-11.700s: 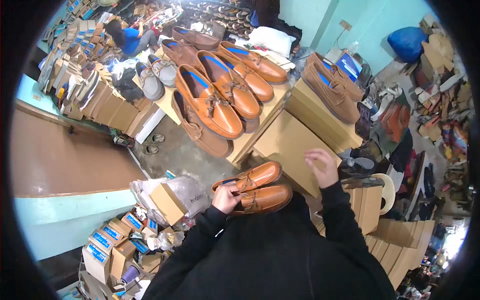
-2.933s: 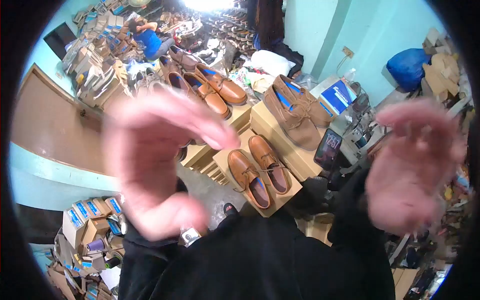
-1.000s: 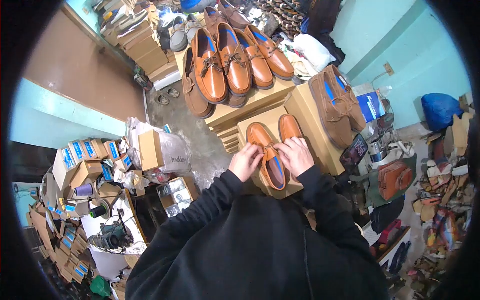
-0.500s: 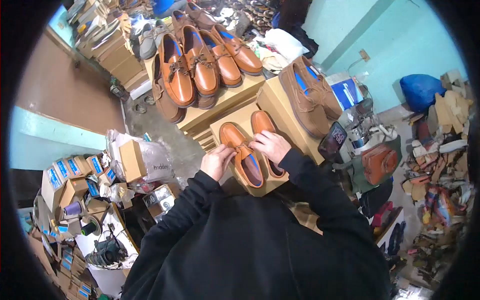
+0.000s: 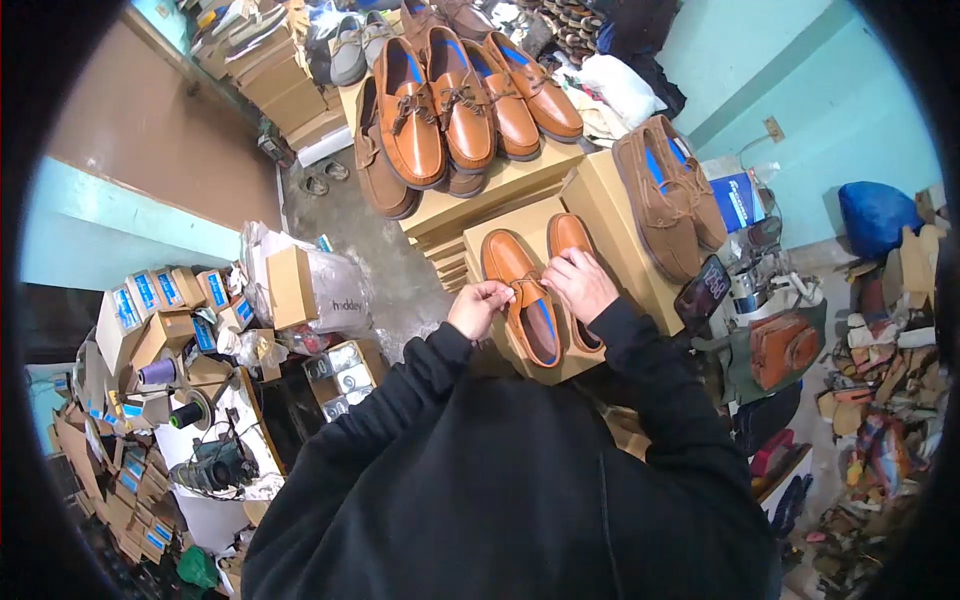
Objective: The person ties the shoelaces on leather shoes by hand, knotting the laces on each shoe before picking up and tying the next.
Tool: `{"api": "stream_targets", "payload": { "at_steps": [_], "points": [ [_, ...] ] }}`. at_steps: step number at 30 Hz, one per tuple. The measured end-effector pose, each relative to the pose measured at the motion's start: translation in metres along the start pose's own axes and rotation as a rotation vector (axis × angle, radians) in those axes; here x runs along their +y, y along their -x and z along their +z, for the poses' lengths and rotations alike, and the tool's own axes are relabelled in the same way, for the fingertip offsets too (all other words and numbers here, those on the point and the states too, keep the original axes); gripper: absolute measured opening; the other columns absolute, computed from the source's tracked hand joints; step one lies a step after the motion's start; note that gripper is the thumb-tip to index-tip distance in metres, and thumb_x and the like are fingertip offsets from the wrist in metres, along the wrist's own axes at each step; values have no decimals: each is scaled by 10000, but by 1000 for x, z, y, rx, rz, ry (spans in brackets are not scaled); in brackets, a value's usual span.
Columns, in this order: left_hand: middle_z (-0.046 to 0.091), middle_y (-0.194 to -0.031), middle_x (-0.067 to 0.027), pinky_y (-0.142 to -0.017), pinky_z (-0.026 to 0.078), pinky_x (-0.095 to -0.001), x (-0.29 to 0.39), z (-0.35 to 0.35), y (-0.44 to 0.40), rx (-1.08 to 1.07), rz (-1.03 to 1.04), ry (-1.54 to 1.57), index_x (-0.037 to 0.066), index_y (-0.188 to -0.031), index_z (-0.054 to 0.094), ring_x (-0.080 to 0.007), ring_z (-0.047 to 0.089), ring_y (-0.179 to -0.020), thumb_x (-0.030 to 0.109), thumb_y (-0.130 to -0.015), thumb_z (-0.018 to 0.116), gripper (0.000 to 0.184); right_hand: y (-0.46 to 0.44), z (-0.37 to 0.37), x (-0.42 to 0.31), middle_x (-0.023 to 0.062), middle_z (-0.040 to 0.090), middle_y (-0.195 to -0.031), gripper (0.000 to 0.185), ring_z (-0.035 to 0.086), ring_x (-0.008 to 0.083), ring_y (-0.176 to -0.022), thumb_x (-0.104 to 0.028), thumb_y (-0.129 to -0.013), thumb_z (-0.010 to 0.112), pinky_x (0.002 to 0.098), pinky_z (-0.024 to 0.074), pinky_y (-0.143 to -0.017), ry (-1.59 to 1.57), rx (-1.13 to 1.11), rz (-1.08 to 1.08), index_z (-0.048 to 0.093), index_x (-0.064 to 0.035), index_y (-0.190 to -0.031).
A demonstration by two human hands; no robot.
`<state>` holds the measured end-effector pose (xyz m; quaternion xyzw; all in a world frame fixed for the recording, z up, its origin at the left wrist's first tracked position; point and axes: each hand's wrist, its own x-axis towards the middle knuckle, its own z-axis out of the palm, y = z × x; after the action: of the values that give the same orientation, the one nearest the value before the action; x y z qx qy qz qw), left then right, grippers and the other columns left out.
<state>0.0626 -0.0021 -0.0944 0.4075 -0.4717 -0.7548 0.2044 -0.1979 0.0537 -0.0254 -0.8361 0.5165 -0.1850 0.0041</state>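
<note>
A tan leather boat shoe [image 5: 508,258] with a blue-edged insole lies on a cardboard box [image 5: 525,219], its toe pointing away from me. Its mate [image 5: 570,232] rests just to the right, partly covered by my right hand [image 5: 582,284]. Thumb and fingers of my left hand [image 5: 478,307] are pinched at the left side of the first shoe's lace bow. My right hand's fingers are closed at the lace's other side; the thin lace [image 5: 530,281] is mostly hidden between the hands.
Several tan and brown boat shoes [image 5: 465,115] stand on stacked boxes ahead. A brown pair [image 5: 660,205] sits on a box at right, near a phone [image 5: 704,294]. Thread spools [image 5: 157,372] and small boxes are at left, with leather scraps [image 5: 885,400] heaped at right.
The view has shifted, so the shoes appear farther right. My left hand has drawn slightly away from the bow, still pinched; my right hand stays close to it.
</note>
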Motion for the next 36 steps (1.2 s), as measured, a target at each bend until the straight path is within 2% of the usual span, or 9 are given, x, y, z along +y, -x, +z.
{"api": "stream_targets", "payload": {
  "at_steps": [8,11,14,23,28,30,31,32,36],
  "points": [
    [762,-896,23,-733,482,-244,-12,-2,-1,-22,-203,169,29,-1040,812,-78,590,-775,183,-1114,698,206,3,10,-4,72,692,-1054,157,617,295,-1133,-236,-1008,736,464,498,-1007,22,-61,96,734,-81,-984],
    [776,-897,10,-704,519,-279,3,9,10,12,-36,77,30,-1072,811,-90,613,-728,191,-1098,723,185,1,2,-8,63,693,-1048,157,614,293,-1136,-241,-1011,739,459,491,-1007,31,-71,137,742,-88,-978],
    [791,-874,-13,-692,553,-315,-21,3,9,132,276,-216,26,-1093,817,-98,647,-712,202,-1069,761,187,1,-7,-12,57,694,-1054,153,611,292,-1140,-248,-1005,749,457,487,-1011,16,-42,166,748,-96,-986],
    [792,-830,-55,-712,562,-317,49,5,81,-2,29,-722,0,-1043,822,-97,669,-729,229,-1063,764,236,8,-25,-34,62,700,-1083,156,609,294,-1200,-225,-963,799,475,483,-1036,-31,153,263,767,-86,-1028],
    [789,-850,-149,-733,587,-389,55,24,101,-172,96,-482,24,-1053,817,-256,778,-770,270,-1054,762,252,17,-24,-69,107,726,-986,148,690,331,-1064,-199,-975,789,481,529,-930,-237,107,365,774,-54,-996],
    [800,-878,-135,-753,594,-397,69,36,108,-240,190,-557,40,-1070,815,-282,788,-801,265,-1045,771,230,15,-28,-89,177,717,-869,313,725,377,-779,-294,-1071,722,471,560,-719,-501,-37,623,777,4,-995],
    [830,-997,-136,-838,608,-387,68,41,105,-309,331,-601,10,-1128,815,-273,793,-878,219,-1053,775,226,16,-25,-94,181,730,-883,338,726,380,-757,-328,-1075,718,467,563,-707,-574,-75,656,782,1,-1028],
    [818,-1052,-177,-877,607,-447,71,47,107,-344,400,-629,27,-1135,814,-370,786,-953,209,-1040,772,210,17,-22,-99,185,742,-897,367,727,383,-736,-362,-1080,715,462,566,-695,-646,-114,689,788,-2,-1060],
    [793,-985,-183,-838,600,-489,68,49,97,-553,504,-812,54,-1109,813,-402,758,-936,286,-1023,781,249,28,4,-102,169,809,-923,247,796,269,-766,-247,-1052,765,382,594,-699,-831,-26,763,789,-6,-1099]
  ]
}}
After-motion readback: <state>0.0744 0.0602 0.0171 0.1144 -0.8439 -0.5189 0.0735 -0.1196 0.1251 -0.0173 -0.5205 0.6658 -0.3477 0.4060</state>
